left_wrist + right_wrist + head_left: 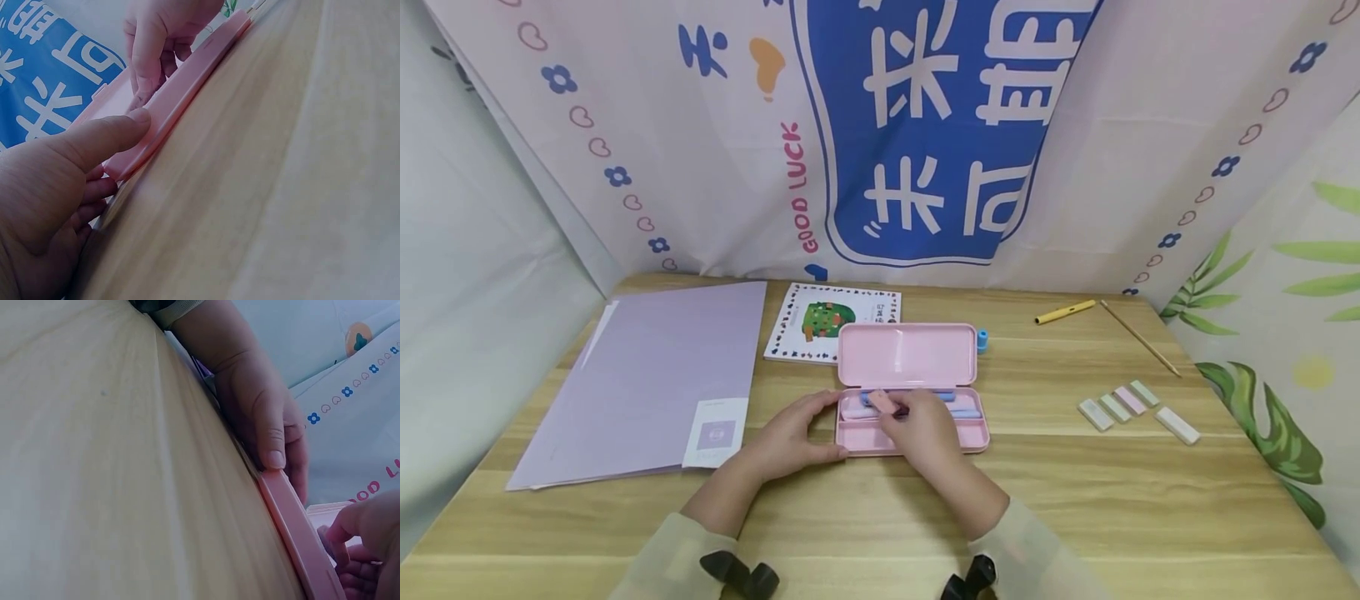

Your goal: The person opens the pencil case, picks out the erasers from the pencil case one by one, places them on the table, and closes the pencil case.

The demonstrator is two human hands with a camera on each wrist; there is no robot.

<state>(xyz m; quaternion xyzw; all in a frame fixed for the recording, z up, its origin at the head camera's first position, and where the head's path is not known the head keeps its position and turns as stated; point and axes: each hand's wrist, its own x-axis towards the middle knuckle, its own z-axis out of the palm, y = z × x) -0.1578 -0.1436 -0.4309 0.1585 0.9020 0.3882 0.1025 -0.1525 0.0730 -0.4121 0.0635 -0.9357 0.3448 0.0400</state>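
Note:
A pink pencil case (pixel 859 437) lies on the table with its lid (pixel 907 354) raised behind it. Blue and pale lilac pens (pixel 964 413) lie in its rear compartment. My left hand (pixel 793 433) holds the case's left end, thumb at the front corner and fingers along the side. In the left wrist view that thumb (pixel 119 134) lies against the case's front wall. Over the rear compartment, my right hand (pixel 925 429) pinches a small pink block (pixel 882 402) between thumb and fingers. The fingers partly hide the block and the pens beneath.
A lilac folder (pixel 662 375) with a white label (pixel 717 433) lies at left. Behind the case are a booklet (pixel 797 321) and a small blue cylinder (pixel 982 340). On the right lie a yellow pen (pixel 1065 312), a thin stick (pixel 1138 337) and several pale erasers (pixel 1177 425).

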